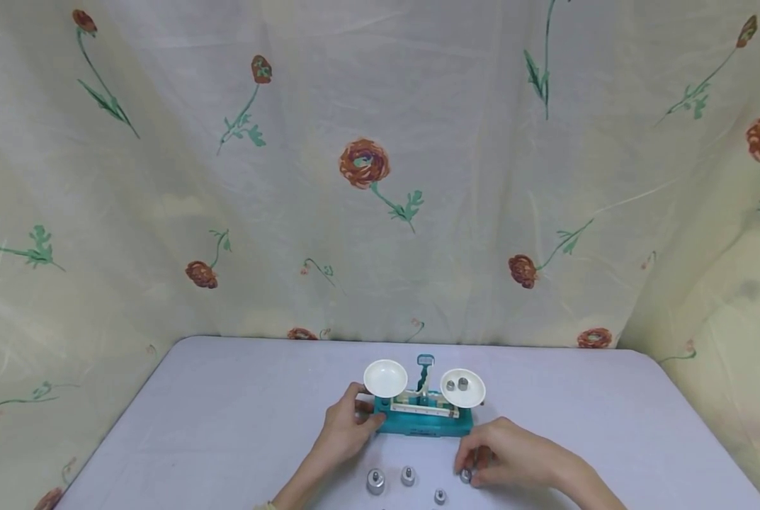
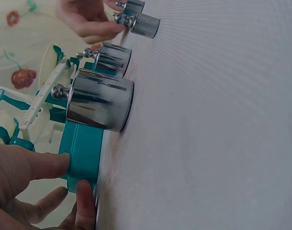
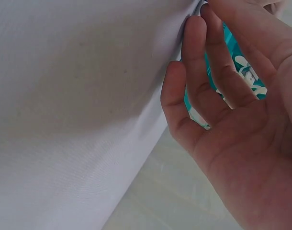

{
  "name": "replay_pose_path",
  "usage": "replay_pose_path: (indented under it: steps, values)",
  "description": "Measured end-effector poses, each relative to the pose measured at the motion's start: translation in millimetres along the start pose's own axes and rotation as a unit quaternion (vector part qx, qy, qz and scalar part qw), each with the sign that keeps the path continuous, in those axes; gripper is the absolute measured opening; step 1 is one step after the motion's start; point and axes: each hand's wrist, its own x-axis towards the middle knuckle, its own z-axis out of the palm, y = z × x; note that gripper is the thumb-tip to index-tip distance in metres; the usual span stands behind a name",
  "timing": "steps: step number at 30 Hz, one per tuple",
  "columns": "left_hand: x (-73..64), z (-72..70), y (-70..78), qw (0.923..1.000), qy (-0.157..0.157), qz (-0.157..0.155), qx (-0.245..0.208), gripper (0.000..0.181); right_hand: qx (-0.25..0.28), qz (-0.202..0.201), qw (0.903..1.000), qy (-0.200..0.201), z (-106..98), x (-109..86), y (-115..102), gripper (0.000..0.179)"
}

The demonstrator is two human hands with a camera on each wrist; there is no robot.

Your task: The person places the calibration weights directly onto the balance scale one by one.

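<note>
A teal balance scale [image 1: 418, 423] with two white pans stands on the table. My left hand [image 1: 344, 426] grips the left end of its base, and in the left wrist view the thumb and fingers [image 2: 86, 206] lie about that teal end. The left pan [image 1: 386, 379] is bare, while two small metal weights [image 1: 462, 384] sit in the right pan [image 1: 475, 392]. In front of the scale's right end, my right hand [image 1: 503, 453] pinches a small knobbed metal weight [image 1: 466, 477] at the tabletop. In the right wrist view the curled fingers [image 3: 196, 62] mostly hide that weight.
Other knobbed weights stand on the table before the scale: a large one [image 1: 375, 482], a medium one [image 1: 408, 475] and a small one [image 1: 440, 496]. A pale cloth covers the table [image 1: 246, 404]. Behind it hangs a flowered curtain [image 1: 443, 269].
</note>
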Motion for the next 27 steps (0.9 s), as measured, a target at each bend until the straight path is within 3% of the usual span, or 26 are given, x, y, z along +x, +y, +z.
replay_pose_path:
  steps: [27]
  values:
    - [1.4, -1.3, -0.2, 0.9999, -0.001, -0.008, 0.008, 0.045, 0.013, 0.020, 0.9997, -0.008, 3.2, 5.5, -2.2, 0.014]
